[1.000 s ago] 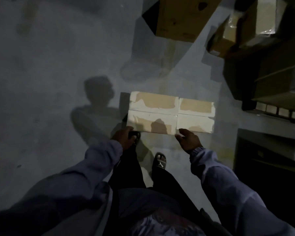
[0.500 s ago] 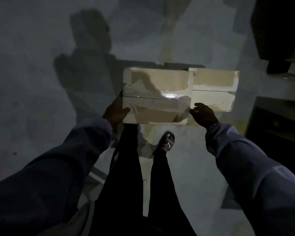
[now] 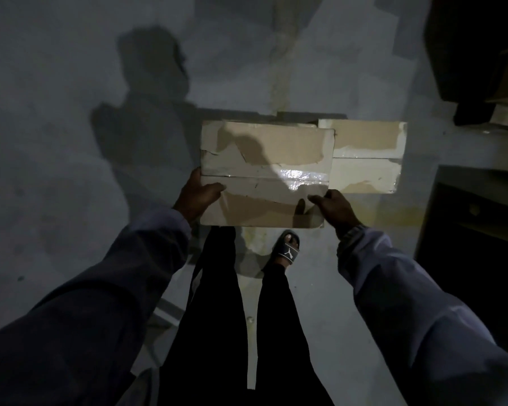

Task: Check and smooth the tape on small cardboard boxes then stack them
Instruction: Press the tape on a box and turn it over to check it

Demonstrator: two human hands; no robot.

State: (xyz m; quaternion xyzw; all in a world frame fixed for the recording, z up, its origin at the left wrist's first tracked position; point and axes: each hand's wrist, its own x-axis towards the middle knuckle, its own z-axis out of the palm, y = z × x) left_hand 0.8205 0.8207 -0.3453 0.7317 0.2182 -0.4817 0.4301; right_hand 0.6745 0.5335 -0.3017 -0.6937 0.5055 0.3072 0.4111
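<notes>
- A sandal (image 3: pixel 288 249) stands on the grey floor (image 3: pixel 56 171), just below the held box.
- The left hand (image 3: pixel 195 197) grips the left edge of the cardboard box (image 3: pixel 264 153), thumb curled on top. Its other fingers are hidden.
- The right hand (image 3: pixel 332 208) clamps the near right corner.
- Shiny tape (image 3: pixel 301 174) runs along the middle seam.
- A second box (image 3: pixel 368 155) lies behind, its left edge covered.
- The floor is open on the left, and dark furniture (image 3: pixel 469 238) stands on the right.

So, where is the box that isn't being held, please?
In the head view the loose box lies on the floor right of centre, just beyond the right hand, its left edge hidden behind the held box.
</notes>
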